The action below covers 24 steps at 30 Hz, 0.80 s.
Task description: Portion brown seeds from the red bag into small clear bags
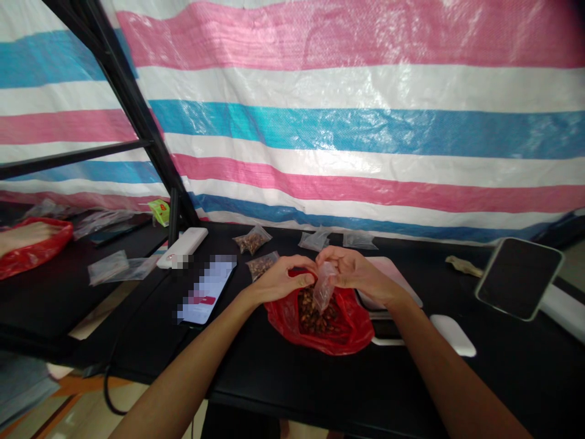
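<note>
1. Well over on the left, another person's hand [22, 238] lay in a limp, shiny red plastic bag [48, 251]; near it were thin clear sleeves [109, 268].
2. Next came a white, round-edged slab [185, 244] and a flat, glossy phone [217, 292], both on the smooth black bench [269, 381].
3. Two packets [253, 241], see-through and plumped with brown bits, looked light and pliant, easiest to lift by a corner.
4. The left hand [281, 277] curled close to a small clear bag [325, 289]; whether that grip pinched the film, I could not tell.
5. Beneath, a crinkled red bag [354, 332] gaped around knobbly brown pieces [315, 320]. Its soft walls would probably sag if raised from one side, so a hold on opposite rims seemed safer.
6. The small clear bag hung just over those pieces, wrinkled, seemingly almost weightless, slick and floppy; its upper edge seemed the best hold.
7. The right hand [356, 268] pinched that film between thumb and fingertips.
8. Rightmost were a flat pink-topped thing [395, 277], a smooth white rounded one [452, 335] and a dark-faced, round-cornered panel [520, 277], tilted up.
</note>
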Each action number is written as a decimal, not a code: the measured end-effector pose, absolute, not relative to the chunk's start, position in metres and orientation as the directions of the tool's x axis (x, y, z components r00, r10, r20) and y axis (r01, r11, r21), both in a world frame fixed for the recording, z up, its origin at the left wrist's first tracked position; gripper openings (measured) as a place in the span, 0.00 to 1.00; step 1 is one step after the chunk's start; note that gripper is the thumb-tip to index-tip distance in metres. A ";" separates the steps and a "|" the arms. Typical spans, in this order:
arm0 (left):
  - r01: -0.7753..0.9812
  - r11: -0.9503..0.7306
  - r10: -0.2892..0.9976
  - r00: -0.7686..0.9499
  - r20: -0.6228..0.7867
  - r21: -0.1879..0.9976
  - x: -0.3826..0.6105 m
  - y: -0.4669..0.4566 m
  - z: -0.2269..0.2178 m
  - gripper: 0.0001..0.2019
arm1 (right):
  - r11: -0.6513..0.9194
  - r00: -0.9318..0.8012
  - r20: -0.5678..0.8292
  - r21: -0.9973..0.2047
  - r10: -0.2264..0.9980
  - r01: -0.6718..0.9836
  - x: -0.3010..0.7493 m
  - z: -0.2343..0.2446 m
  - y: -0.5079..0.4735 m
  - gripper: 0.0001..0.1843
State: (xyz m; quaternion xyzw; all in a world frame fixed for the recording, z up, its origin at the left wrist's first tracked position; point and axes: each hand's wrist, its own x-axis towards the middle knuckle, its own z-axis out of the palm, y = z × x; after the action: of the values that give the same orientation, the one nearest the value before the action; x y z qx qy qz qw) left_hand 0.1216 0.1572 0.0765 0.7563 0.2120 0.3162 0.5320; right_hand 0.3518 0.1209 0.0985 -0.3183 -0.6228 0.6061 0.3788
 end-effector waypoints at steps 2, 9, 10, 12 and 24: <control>-0.002 -0.379 0.661 0.699 0.272 0.925 0.120 0.158 0.078 0.29 | 0.041 -0.515 0.079 -0.996 0.853 -0.085 0.352 0.099 0.121 0.24; 0.290 -0.555 0.775 0.520 0.359 0.780 0.118 0.165 0.073 0.12 | 0.059 -0.497 0.093 -0.995 0.863 -0.083 0.355 0.099 0.122 0.21; 0.377 -0.568 0.799 0.465 0.381 0.732 0.117 0.167 0.071 0.11 | 0.062 -0.496 0.101 -0.994 0.863 -0.094 0.356 0.099 0.123 0.21; 0.493 -0.552 0.827 0.429 0.364 0.673 0.113 0.172 0.068 0.12 | 0.082 -0.483 0.126 -0.990 0.867 -0.111 0.357 0.099 0.124 0.19; 0.334 -0.413 0.706 0.705 0.067 0.847 0.100 0.184 0.058 0.10 | 0.192 -0.260 0.191 -0.981 0.946 -0.024 0.359 0.088 0.134 0.15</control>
State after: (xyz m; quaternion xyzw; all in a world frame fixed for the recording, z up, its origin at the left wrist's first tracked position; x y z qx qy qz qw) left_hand 0.1001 0.1838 0.0584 0.8132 0.3199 0.2130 0.4369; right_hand 0.3590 0.1337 0.0881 -0.3791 -0.6080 0.5103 0.4755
